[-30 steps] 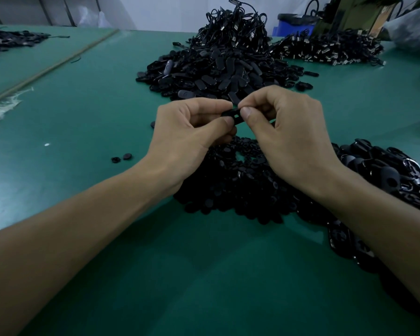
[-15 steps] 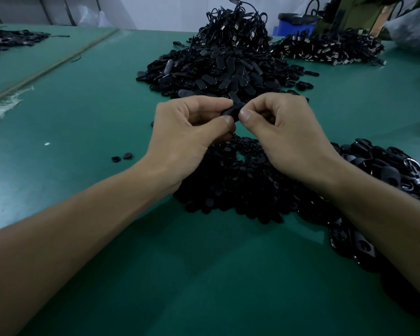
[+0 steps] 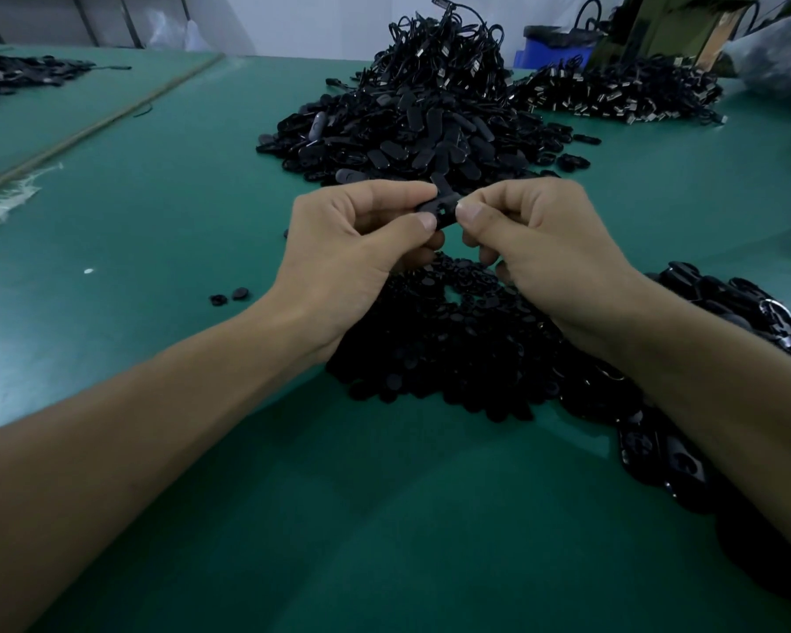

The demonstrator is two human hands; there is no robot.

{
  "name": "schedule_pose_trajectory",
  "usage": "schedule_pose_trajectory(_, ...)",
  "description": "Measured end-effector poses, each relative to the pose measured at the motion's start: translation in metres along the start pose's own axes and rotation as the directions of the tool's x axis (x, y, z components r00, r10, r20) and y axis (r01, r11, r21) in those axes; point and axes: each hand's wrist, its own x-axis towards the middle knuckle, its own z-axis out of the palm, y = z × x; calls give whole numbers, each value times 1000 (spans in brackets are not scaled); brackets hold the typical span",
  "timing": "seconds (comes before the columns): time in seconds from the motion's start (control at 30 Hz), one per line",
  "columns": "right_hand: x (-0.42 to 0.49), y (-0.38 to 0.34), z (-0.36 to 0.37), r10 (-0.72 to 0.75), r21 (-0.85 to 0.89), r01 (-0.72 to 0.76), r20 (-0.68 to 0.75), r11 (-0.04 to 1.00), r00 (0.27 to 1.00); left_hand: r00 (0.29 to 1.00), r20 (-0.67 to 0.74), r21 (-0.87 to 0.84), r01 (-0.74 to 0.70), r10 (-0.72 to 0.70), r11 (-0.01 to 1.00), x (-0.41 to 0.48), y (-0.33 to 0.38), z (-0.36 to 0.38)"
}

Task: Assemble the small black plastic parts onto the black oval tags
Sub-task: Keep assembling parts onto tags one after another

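Now tag pinched mid-air over parts pile, refills close. Left hand thumb-forefinger grips one end, steadying; right hand pinches other end, probably pressing part home. That part hidden.

A green-covered desk fills the view, a long seam running diagonally across its left part. Behind it stand a pale wall, a blue bin and an olive-green cabinet. The light is dim and cool.
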Motion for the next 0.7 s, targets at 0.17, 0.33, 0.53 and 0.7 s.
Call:
schedule_pose_trajectory(0.17,3,3,-1,104,148,-105,15,983,995,1000,0,-9,-6,6,1000,0,0,0)
schedule_pose_trajectory(0.33,2,2,-2,43,79,-39,-41,996,998,1000,5,15,-20,20,1000,0,0,-1)
schedule_pose_trajectory(0.53,-3,0,-1,-118,-207,99,-85,973,989,995,34,150,-100,96,984,-1,-1,-4)
schedule_pose_trajectory(0.7,-7,-5,1,-171,-339,142,-56,930,984,976,77,347,-216,202,913,-1,-5,-4)
